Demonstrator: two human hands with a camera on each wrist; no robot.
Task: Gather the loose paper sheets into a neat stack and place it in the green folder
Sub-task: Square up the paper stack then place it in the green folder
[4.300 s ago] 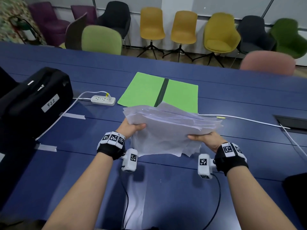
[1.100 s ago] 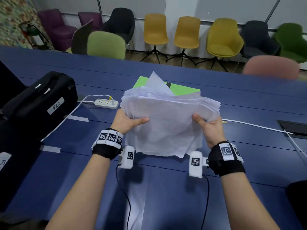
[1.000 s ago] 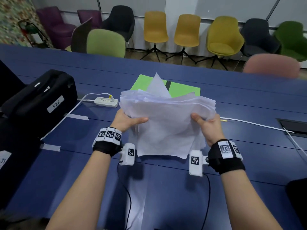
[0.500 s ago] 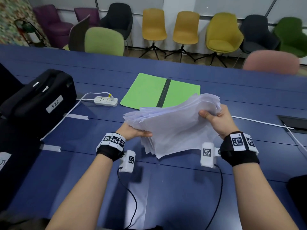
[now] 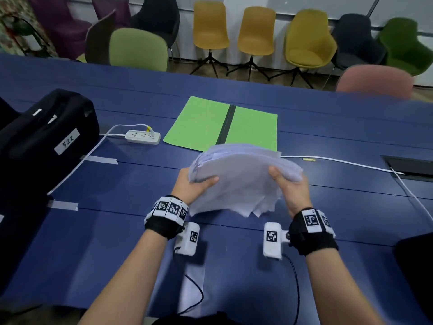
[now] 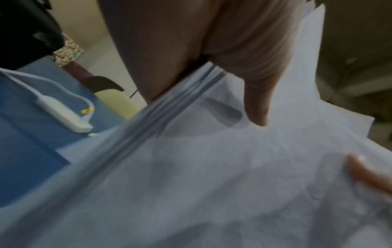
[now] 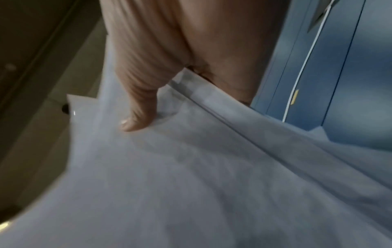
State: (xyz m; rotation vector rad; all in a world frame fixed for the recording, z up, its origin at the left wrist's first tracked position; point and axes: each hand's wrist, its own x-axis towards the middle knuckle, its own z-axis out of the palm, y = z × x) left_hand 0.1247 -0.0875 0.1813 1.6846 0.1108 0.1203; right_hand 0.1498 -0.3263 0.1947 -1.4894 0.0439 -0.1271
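A thick, uneven stack of white paper sheets (image 5: 241, 177) is held in the air above the blue table (image 5: 140, 231), tilted down toward me, its near edges ragged. My left hand (image 5: 194, 186) grips the stack's left edge, thumb on top. My right hand (image 5: 288, 184) grips its right edge, thumb on top. In the wrist views each thumb lies on the sheets (image 6: 212, 167) (image 7: 191, 167), with the other fingers hidden beneath. The green folder (image 5: 222, 124) lies open and flat on the table just beyond the stack, with a dark spine down its middle.
A black case (image 5: 39, 137) stands at the left. A white power strip (image 5: 143, 136) with its cable lies left of the folder. A white cable (image 5: 339, 161) runs right toward a table hatch (image 5: 410, 164). Chairs line the table's far side.
The stack was held upright, then tipped flat with the right hand raised. Now both hands are level and closer together, and the stack is lower and tilted toward me.
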